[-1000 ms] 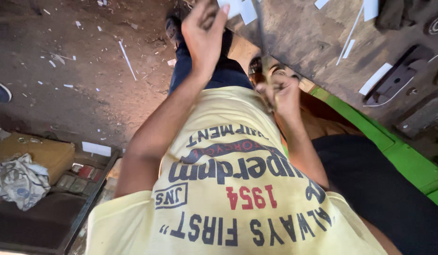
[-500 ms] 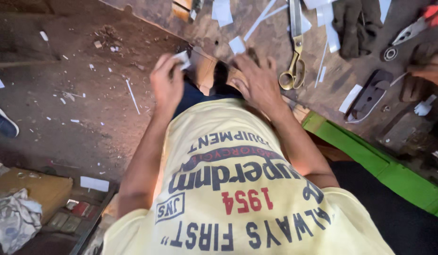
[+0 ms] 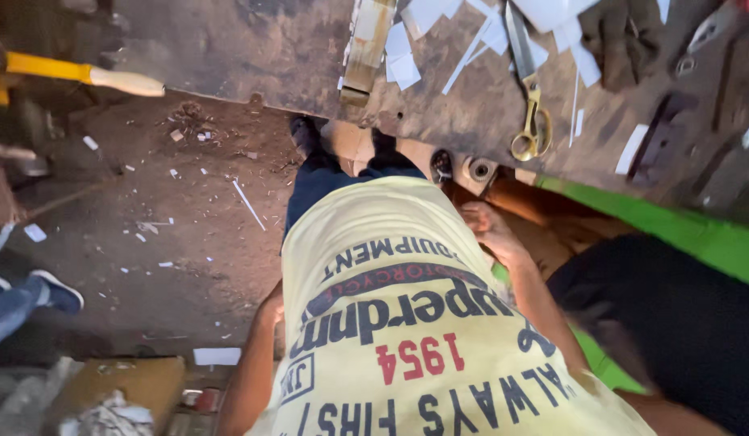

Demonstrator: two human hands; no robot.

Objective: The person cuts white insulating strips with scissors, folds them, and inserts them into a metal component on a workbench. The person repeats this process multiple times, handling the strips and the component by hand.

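The right hand (image 3: 486,228) hangs low at the yellow shirt's (image 3: 407,323) 2 o'clock edge, fingers loosely curled, gripping nothing that shows; the left hand is hidden behind the shirt, so its state cannot be told. Nearest the right hand, at its 12 o'clock, the gold-handled scissors (image 3: 529,97) lie among white paper strips (image 3: 423,48) on the bench (image 3: 261,48). Judged from this, it is a pause between cuts; resuming would call for raising a hand to the scissors.
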